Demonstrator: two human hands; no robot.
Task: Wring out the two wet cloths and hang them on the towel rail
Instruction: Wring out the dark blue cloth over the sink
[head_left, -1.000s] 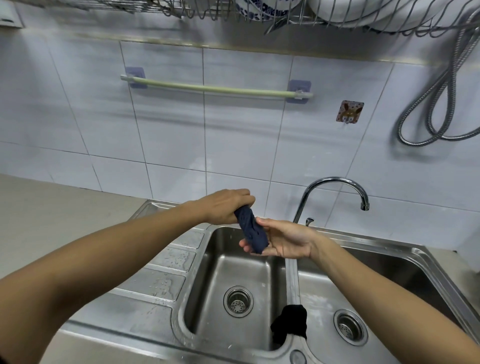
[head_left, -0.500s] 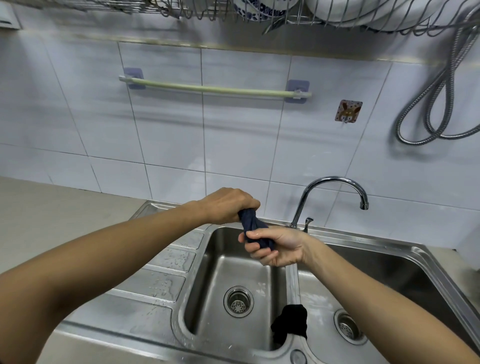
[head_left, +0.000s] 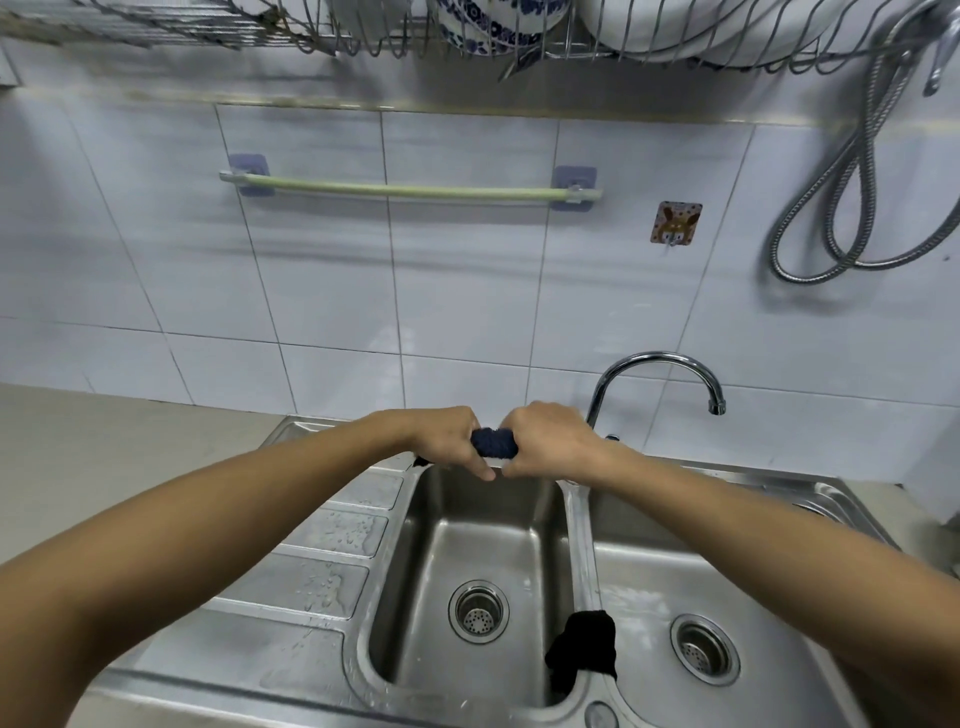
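Two hands wring a dark blue cloth (head_left: 493, 443) above a steel sink (head_left: 576, 525).

The left hand (head_left: 447, 436) and right hand (head_left: 550, 439) each clench one end of the rolled cloth over the left basin. A black cloth (head_left: 584, 647) (bunched) drapes over the basin divider. The green towel rail (head_left: 410, 189) on the tiled wall is bare.

Two bare forearms in shot, no sleeves; left hand (head_left: 447, 436) and right hand (head_left: 550, 441) wear nothing.
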